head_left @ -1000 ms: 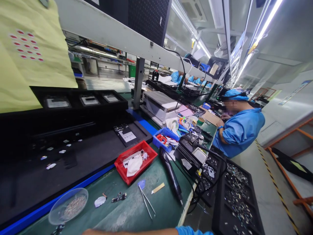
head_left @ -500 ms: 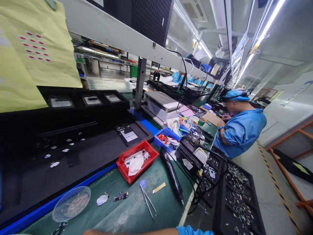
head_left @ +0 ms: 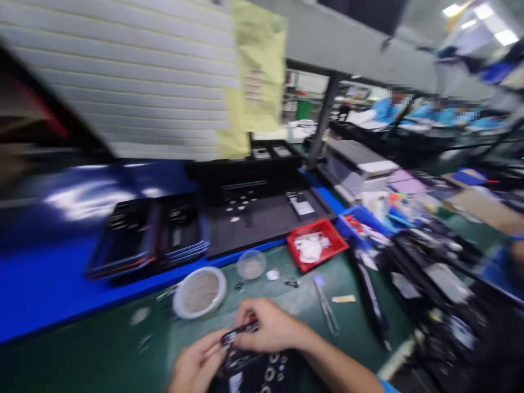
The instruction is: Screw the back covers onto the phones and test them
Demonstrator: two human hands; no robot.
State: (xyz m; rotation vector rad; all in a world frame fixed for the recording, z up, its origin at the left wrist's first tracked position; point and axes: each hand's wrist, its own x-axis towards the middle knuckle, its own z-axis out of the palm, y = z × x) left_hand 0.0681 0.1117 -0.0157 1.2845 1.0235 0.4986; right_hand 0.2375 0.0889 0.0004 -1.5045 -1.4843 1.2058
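The right hand (head_left: 266, 326) now sits higher, beside the left hand (head_left: 197, 361); both pinch 1 dark part (head_left: 248, 327) over the green bench (head_left: 102, 352); likely a fitting or loosening step, next needing steadiness.

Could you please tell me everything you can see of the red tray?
The red tray is a shallow, open, four-sided box, apparently plastic. It sits upright and angled on the green bench, close to the blue bin; blur hides whether they touch. Inside lie a crumpled white wad and small bits too blurred to identify. The left hand and right hand are both away from it.
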